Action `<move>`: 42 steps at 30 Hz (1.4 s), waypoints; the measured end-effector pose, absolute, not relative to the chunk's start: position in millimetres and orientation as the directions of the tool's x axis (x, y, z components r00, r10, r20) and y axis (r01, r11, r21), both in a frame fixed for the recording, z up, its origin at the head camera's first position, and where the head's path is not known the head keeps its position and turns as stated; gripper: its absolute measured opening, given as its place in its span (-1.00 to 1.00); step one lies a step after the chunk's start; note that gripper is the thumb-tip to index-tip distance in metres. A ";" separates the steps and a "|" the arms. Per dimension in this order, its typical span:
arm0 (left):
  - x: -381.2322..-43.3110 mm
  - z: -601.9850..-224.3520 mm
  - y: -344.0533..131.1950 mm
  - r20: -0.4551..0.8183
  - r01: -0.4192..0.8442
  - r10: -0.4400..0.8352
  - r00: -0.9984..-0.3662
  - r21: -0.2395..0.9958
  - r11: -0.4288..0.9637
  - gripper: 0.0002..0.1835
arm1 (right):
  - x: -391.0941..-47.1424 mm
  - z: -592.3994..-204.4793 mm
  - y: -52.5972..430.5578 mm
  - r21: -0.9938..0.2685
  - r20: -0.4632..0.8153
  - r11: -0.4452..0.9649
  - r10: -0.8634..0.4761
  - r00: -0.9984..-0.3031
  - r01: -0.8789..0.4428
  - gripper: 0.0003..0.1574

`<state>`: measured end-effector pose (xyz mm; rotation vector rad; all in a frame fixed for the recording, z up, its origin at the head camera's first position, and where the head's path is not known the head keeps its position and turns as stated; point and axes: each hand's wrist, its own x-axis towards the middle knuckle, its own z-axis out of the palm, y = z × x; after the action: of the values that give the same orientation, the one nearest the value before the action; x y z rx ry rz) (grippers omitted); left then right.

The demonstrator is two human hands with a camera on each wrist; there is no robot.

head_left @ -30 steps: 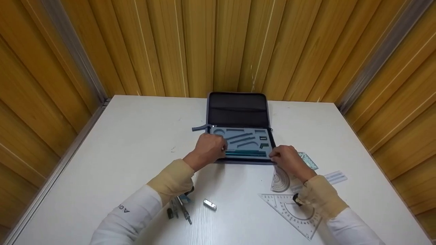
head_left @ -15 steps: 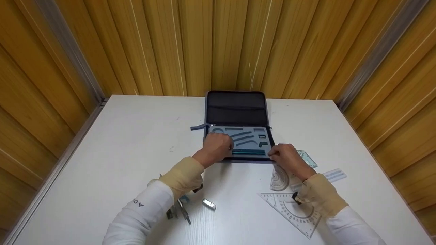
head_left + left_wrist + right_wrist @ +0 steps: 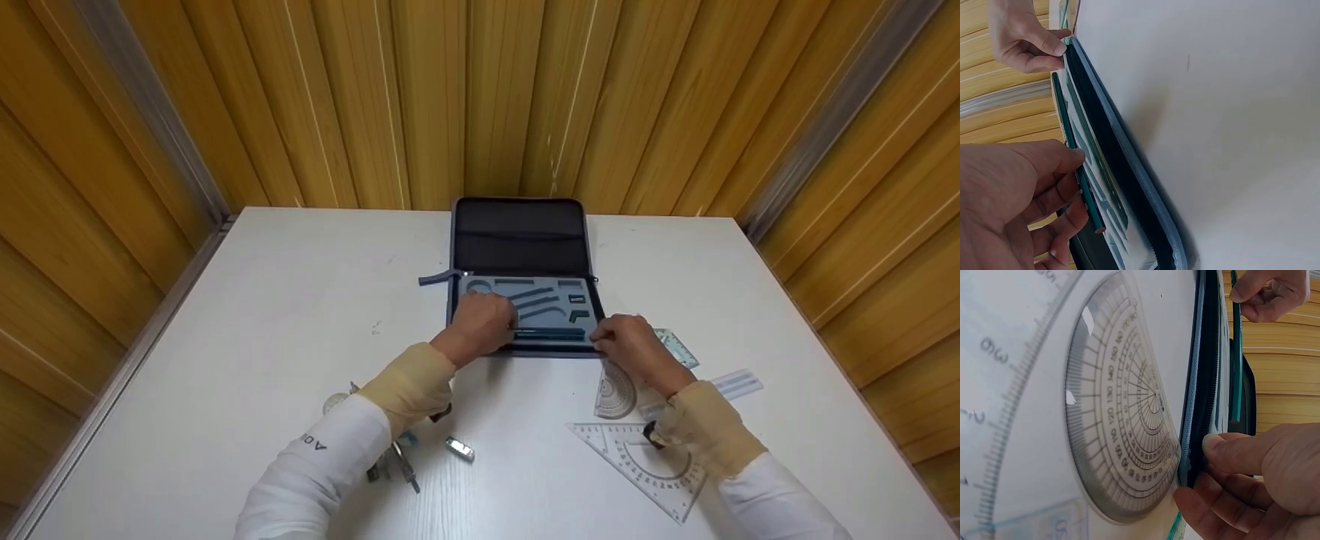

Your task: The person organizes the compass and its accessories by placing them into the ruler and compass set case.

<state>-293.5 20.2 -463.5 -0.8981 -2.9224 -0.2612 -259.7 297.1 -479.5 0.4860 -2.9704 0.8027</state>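
My left hand [image 3: 480, 324] pinches a dark green pencil [image 3: 1090, 203] between thumb and fingers, just above the grey foam insert of an open zippered case [image 3: 519, 244]. Below it, another green pencil [image 3: 1111, 185] lies in a long slot of the insert. At the case's front right corner, my right hand [image 3: 630, 345] grips the edge; its thumb [image 3: 1216, 443] lies on the rim and the fingers are at the outer side. Several shaped recesses show in the foam, and small dark green pieces sit at its right. The left hand hides the insert's left part in the head view.
Near my right forearm lie a clear protractor [image 3: 616, 394], a set square [image 3: 630, 466], a ruler [image 3: 739, 384] and a teal-marked clear piece [image 3: 679, 349]. By the left sleeve are a drawing compass [image 3: 406, 466] and a small silvery box [image 3: 460, 449]. Wood-patterned walls border the white table.
My left hand has shifted slightly to the right over the case, with the pencil in its fingers. My right hand stays at the case's corner.
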 end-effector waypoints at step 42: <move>-295.2 -466.6 24.2 0.030 0.499 0.500 -0.865 0.148 0.854 -0.86 | -261.7 -480.3 296.3 -0.482 0.084 0.831 -0.271 -0.959 -0.277 -0.88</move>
<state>-295.2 24.2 -466.6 -0.8177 -3.0335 -0.2386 -261.7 296.3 -480.3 0.4476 -2.9943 0.7909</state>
